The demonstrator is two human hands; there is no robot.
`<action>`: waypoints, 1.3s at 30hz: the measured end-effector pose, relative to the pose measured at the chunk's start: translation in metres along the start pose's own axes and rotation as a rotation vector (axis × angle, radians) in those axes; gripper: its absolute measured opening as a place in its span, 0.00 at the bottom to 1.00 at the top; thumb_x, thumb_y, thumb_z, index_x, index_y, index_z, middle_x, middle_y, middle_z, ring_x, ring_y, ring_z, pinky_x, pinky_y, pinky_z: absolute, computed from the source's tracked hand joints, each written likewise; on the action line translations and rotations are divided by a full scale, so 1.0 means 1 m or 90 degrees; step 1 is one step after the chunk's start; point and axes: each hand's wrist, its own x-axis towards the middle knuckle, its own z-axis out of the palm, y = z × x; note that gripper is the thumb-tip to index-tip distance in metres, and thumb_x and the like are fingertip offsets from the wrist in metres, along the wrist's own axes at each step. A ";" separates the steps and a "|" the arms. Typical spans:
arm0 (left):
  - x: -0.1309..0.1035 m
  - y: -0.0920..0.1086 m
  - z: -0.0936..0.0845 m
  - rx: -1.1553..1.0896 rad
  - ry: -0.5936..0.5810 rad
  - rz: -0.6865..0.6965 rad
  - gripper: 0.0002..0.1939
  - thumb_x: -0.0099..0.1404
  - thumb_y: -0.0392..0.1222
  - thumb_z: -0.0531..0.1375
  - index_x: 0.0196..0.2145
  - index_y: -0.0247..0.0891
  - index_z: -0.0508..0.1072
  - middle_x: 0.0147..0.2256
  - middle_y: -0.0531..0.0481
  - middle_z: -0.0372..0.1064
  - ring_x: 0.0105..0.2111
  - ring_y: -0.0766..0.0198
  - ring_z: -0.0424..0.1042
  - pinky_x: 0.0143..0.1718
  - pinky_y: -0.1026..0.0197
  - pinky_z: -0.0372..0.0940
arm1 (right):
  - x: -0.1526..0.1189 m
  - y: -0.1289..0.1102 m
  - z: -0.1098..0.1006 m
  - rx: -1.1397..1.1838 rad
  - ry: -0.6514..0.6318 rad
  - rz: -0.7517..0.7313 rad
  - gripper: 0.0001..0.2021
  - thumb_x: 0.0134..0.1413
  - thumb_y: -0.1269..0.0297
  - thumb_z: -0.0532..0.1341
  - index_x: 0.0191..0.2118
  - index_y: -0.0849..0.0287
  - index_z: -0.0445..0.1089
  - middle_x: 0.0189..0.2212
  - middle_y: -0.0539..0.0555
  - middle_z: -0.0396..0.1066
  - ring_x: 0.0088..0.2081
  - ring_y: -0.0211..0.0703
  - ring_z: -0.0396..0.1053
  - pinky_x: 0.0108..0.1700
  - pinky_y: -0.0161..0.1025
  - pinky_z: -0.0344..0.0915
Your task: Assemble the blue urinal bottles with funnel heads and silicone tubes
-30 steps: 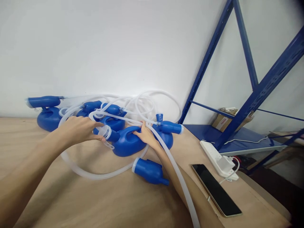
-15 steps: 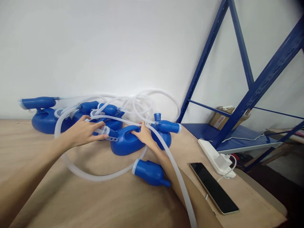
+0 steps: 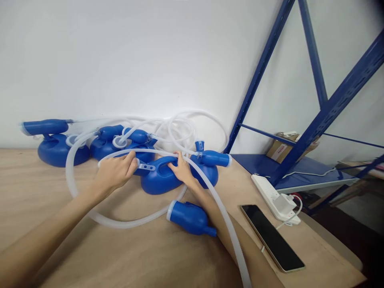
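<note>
A blue bottle with a loop handle lies on the table, its neck pointing left. My left hand is closed round the clear cap at the end of that neck, and a perforated clear strap sticks out beside the fingers. My right hand grips the bottle's handle, with the thumb at the handle opening. A long translucent hose passes over my right hand and curves toward the front. Near my right forearm lies a loose blue funnel-shaped piece with a clear rim.
More blue bottles with tubes stand along the wall, under tangled hoses. To the right are a phone, a white power strip with a charger, and a blue metal shelf holding a cardboard box.
My left hand has closed round the clear cap; its fingers were spread around it before. The view has shifted slightly. My right hand keeps its grip on the handle.
</note>
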 end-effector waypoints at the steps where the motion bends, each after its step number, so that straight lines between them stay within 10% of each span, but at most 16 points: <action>1: 0.000 0.004 -0.004 0.013 -0.012 -0.029 0.25 0.78 0.48 0.39 0.47 0.37 0.73 0.31 0.40 0.79 0.31 0.46 0.79 0.26 0.54 0.48 | -0.001 -0.001 0.001 -0.015 0.005 0.002 0.22 0.61 0.60 0.65 0.59 0.56 0.67 0.46 0.60 0.79 0.50 0.62 0.75 0.56 0.56 0.70; 16: 0.015 0.006 0.010 -0.118 -0.027 0.012 0.32 0.76 0.51 0.37 0.59 0.39 0.74 0.54 0.41 0.80 0.45 0.42 0.80 0.35 0.51 0.63 | -0.006 -0.004 0.003 -0.039 -0.005 0.032 0.26 0.58 0.60 0.63 0.61 0.56 0.64 0.49 0.60 0.78 0.53 0.62 0.75 0.59 0.58 0.68; 23: 0.023 0.002 0.010 -0.189 -0.079 -0.011 0.30 0.75 0.47 0.38 0.45 0.39 0.80 0.39 0.40 0.82 0.42 0.43 0.79 0.41 0.49 0.67 | -0.008 -0.005 0.002 -0.017 0.016 0.028 0.26 0.55 0.61 0.63 0.60 0.57 0.64 0.51 0.61 0.76 0.55 0.62 0.73 0.62 0.59 0.67; 30: 0.013 -0.007 0.023 -0.187 0.142 0.105 0.26 0.78 0.49 0.43 0.47 0.37 0.80 0.62 0.38 0.73 0.71 0.33 0.57 0.64 0.32 0.61 | -0.008 -0.005 0.001 0.026 0.011 0.051 0.28 0.54 0.62 0.65 0.61 0.56 0.63 0.53 0.61 0.77 0.56 0.60 0.75 0.62 0.57 0.68; 35: 0.009 -0.040 0.052 -0.243 0.234 0.335 0.26 0.77 0.55 0.49 0.61 0.39 0.73 0.60 0.39 0.75 0.59 0.45 0.75 0.58 0.48 0.71 | -0.006 -0.003 -0.002 0.033 -0.011 0.046 0.29 0.56 0.63 0.66 0.62 0.56 0.62 0.52 0.60 0.78 0.58 0.58 0.75 0.64 0.56 0.67; 39: 0.006 -0.040 0.065 -0.187 0.267 0.252 0.30 0.75 0.63 0.55 0.61 0.38 0.70 0.57 0.36 0.77 0.53 0.43 0.79 0.50 0.49 0.75 | -0.007 -0.005 -0.003 0.018 -0.022 0.012 0.35 0.55 0.60 0.68 0.67 0.59 0.59 0.55 0.62 0.77 0.60 0.60 0.73 0.65 0.57 0.65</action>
